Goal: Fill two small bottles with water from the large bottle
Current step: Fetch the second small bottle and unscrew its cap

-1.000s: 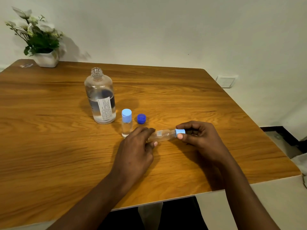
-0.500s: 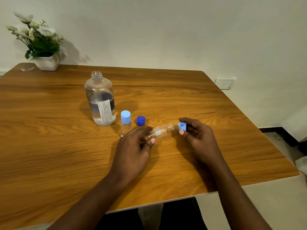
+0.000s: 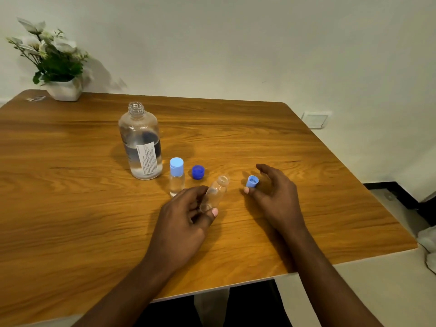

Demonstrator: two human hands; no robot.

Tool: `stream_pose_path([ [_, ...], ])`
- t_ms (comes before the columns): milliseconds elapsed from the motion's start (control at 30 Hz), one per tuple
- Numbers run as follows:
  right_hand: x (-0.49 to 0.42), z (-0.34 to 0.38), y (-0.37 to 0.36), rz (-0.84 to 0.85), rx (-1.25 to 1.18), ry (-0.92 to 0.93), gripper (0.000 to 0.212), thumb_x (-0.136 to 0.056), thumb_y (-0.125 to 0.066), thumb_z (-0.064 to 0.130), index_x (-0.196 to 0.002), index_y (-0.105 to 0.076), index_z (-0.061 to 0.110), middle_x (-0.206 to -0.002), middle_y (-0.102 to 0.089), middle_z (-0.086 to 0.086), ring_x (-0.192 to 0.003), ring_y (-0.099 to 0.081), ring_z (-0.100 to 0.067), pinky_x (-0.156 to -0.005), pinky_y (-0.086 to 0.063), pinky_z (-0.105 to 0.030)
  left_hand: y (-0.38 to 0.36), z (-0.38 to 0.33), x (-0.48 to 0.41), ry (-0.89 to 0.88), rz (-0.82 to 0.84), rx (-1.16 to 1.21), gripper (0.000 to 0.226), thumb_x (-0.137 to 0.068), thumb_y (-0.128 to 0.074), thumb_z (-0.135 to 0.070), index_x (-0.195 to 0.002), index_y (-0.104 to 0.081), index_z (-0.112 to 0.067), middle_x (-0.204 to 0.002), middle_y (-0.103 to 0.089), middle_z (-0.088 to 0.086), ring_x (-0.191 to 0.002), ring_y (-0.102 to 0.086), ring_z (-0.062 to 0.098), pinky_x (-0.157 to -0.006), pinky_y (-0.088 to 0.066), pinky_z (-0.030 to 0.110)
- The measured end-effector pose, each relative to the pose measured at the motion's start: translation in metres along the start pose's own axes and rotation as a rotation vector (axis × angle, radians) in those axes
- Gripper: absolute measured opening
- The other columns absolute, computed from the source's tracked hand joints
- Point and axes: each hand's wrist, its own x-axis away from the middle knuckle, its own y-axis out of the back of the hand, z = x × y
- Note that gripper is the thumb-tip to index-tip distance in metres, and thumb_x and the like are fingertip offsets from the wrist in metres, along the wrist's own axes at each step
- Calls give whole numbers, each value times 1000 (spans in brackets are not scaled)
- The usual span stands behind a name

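Note:
The large clear bottle (image 3: 141,142) stands uncapped on the wooden table (image 3: 70,208), partly filled with water. Its dark blue cap (image 3: 197,172) lies to its right. A small bottle (image 3: 176,177) with a light blue cap stands upright between them. My left hand (image 3: 188,223) grips a second small clear bottle (image 3: 217,191), uncapped and tilted with its mouth pointing away and to the right. My right hand (image 3: 273,194) holds that bottle's light blue cap (image 3: 252,181) at the fingertips, low over the table, just right of the bottle's mouth.
A white pot of flowers (image 3: 63,90) stands at the table's far left corner. The table's right edge (image 3: 354,185) and near edge (image 3: 236,289) are close to my arms. A wall socket (image 3: 315,119) sits on the wall beyond the table.
My right hand has unscrewed the light blue cap from the small bottle and carried it off to the right. My left hand has tipped the bottle's mouth upward.

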Motion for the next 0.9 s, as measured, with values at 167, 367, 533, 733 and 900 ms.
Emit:
stream_pose_path([
  [167, 14, 7, -4, -184, -14, 183, 21, -85, -68, 23, -104, -70, 14, -103, -66, 4, -100, -61, -12, -84, -47, -25, 11, 3, 13, 53, -58, 44, 43, -75, -77, -14, -92, -56, -47, -94, -66, -21, -90, -61, -10, -72, -46, 3],
  [367, 40, 29, -21, -147, -53, 303, 12, -84, -67, 16, -94, -71, 11, -88, -68, 4, -85, -63, -9, -72, -53, -33, 19, 4, 22, 94, -120, 55, 43, -74, -78, -13, -92, -56, -46, -91, -66, -21, -88, -62, -10, -71, -48, 5],
  [533, 70, 61, -46, -47, -149, 326, 11, -84, -69, 14, -94, -73, 17, -89, -71, 9, -84, -65, -4, -70, -54, -28, 40, 12, 29, 145, -224, 31, 43, -74, -78, -12, -93, -58, -44, -91, -68, -18, -85, -64, -8, -71, -50, 12],
  [733, 86, 109, -92, 123, -228, 280, 32, -88, -65, 16, -120, -67, 16, -117, -70, 3, -110, -61, -3, -96, -48, -18, 95, 31, 30, 207, -372, -35, 35, -76, -76, -13, -103, -64, -32, -94, -69, -12, -83, -67, 3, -80, -52, 27],
  [900, 79, 142, -130, 206, -161, 188, 60, -93, -61, 18, -148, -36, 14, -151, -43, -1, -140, -37, -11, -113, -31, -20, 123, 43, 18, 176, -417, -136, 37, -79, -73, -16, -115, -63, -20, -95, -66, -10, -88, -61, -3, -72, -44, 15],
])
